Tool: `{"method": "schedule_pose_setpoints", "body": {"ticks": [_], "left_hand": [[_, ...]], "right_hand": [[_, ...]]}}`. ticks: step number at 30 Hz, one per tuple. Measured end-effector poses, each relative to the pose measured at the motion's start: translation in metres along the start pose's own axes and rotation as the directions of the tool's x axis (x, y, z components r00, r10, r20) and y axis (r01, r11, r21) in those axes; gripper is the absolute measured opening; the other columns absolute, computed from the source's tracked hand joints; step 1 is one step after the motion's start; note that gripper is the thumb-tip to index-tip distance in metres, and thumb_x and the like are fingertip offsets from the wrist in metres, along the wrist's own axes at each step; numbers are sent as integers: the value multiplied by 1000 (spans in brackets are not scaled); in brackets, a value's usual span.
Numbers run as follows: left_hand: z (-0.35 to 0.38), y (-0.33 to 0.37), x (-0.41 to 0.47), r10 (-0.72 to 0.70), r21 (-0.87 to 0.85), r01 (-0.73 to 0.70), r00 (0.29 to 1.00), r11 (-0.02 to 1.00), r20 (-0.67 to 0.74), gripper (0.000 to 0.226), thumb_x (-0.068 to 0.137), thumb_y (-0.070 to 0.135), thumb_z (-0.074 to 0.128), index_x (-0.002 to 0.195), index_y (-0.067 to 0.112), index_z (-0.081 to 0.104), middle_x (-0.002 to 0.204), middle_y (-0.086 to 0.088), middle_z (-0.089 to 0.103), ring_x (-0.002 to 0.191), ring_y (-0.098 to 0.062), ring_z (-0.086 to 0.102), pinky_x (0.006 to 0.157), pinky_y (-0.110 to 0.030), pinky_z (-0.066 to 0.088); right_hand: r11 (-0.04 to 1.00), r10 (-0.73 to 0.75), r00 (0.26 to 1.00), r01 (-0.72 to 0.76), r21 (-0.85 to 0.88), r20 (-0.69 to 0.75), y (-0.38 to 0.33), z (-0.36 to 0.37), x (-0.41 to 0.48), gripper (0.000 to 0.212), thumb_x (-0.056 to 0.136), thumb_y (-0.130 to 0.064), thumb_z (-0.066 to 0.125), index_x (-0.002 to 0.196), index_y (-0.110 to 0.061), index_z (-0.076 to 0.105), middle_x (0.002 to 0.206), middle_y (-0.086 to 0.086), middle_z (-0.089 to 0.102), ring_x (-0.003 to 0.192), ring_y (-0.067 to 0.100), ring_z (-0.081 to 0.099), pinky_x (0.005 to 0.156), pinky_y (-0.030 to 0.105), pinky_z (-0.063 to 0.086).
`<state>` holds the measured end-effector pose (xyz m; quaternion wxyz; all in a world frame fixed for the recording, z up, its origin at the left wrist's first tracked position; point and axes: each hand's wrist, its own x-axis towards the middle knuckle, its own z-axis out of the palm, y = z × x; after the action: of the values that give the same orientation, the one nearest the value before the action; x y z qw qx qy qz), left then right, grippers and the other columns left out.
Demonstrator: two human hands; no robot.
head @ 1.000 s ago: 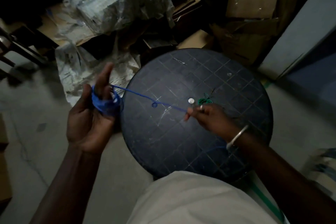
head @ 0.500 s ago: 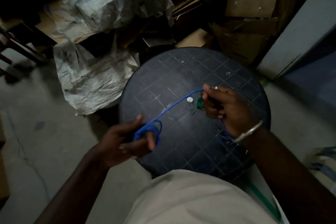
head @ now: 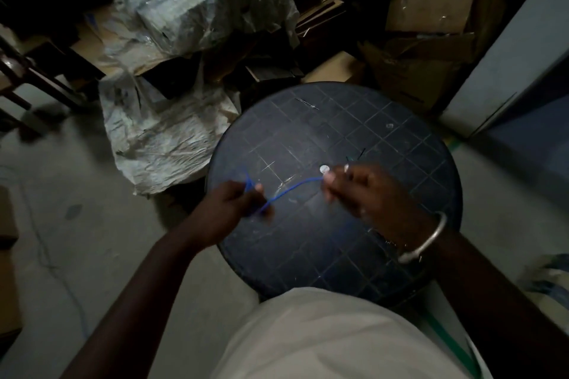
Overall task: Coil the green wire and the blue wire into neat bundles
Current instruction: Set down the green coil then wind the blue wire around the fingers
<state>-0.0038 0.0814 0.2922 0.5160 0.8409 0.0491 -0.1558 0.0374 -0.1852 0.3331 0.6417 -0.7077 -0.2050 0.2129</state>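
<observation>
The blue wire [head: 292, 189] runs slack between my two hands above the round dark table [head: 338, 120]. My left hand [head: 237, 209] is closed around the wound part of the blue wire at the table's left edge, with a short blue loop sticking up from the fist. My right hand [head: 366, 194] pinches the free end of the blue wire near the table's middle, beside a small silver disc [head: 324, 168]. The green wire is hidden behind my right hand; only thin dark ends [head: 358, 155] show past my fingers.
Crumpled plastic sheeting [head: 163, 138] and a wrapped bundle [head: 200, 0] lie left of the table. Cardboard boxes [head: 431, 9] are stacked behind it. A grey panel [head: 517, 55] stands at the right. A dark chair frame [head: 18, 70] is at the far left.
My left hand turned over and closed on the blue coil, staying at the table's left edge. My right hand shifted a little toward me, and the free stretch of wire got shorter.
</observation>
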Motion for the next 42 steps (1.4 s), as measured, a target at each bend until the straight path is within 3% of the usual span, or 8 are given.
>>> {"method": "schedule_pose_setpoints", "body": {"ticks": [5,9,16,24,30,34,38,42], "left_hand": [[11,26,-34,293,-813,427,780,396,552,56,101,48,37,60,10,42,41,-1,21,37,-18,18,51,-30,32],[1,31,-28,453,-926,354,852,-129,263,52,106,43,26,113,4,59,95,-17,71,86,-25,70,85,-37,54],[19,3,-11,129,-42,-138,979,990,-158,43,103,46,35,137,31,55,138,9,59,131,-3,49,114,-32,34],[31,10,-33,-36,-613,231,949,756,314,76,100,53,19,63,0,61,47,-8,36,40,-17,31,49,-24,38],[41,39,-30,156,-936,233,947,265,280,53,100,40,32,88,5,71,51,1,46,43,-10,42,53,-23,49],[49,30,-4,137,-872,-57,990,486,12,51,105,31,23,141,1,45,139,-13,58,122,-25,60,108,-35,45],[56,6,6,149,-256,-183,978,949,-145,45,104,36,34,145,19,44,146,5,51,137,-7,44,115,-32,33],[71,-9,7,217,179,-201,973,963,-75,49,102,48,34,147,30,39,150,14,44,139,3,36,113,-22,30]], "right_hand": [[981,161,981,-147,130,-108,35,-19,35,40,103,-21,45,68,-19,65,51,-3,34,42,6,28,42,17,24],[961,144,985,-161,-224,-90,67,15,25,32,104,-24,49,77,-22,66,63,-5,57,56,-2,48,56,25,43],[915,45,974,48,-402,220,29,51,-22,26,100,-31,56,82,-17,69,53,-16,52,49,3,43,52,15,30],[980,132,990,-123,153,-48,20,-11,15,27,93,-27,56,69,-19,64,47,-4,33,39,8,27,39,17,24],[956,128,982,-160,-246,-141,58,20,18,26,102,-24,55,83,-15,70,63,-9,63,59,-4,52,62,19,43],[847,248,964,-165,-505,101,70,36,-7,21,102,-29,51,109,-28,70,68,-9,59,59,-1,51,58,17,43],[809,232,966,-128,-574,111,50,43,-25,22,102,-30,51,116,-25,67,74,-11,57,63,-2,52,55,8,36],[754,219,964,-70,-654,150,34,38,-24,23,99,-38,52,104,-22,67,84,-2,69,78,12,64,65,27,47]]}}
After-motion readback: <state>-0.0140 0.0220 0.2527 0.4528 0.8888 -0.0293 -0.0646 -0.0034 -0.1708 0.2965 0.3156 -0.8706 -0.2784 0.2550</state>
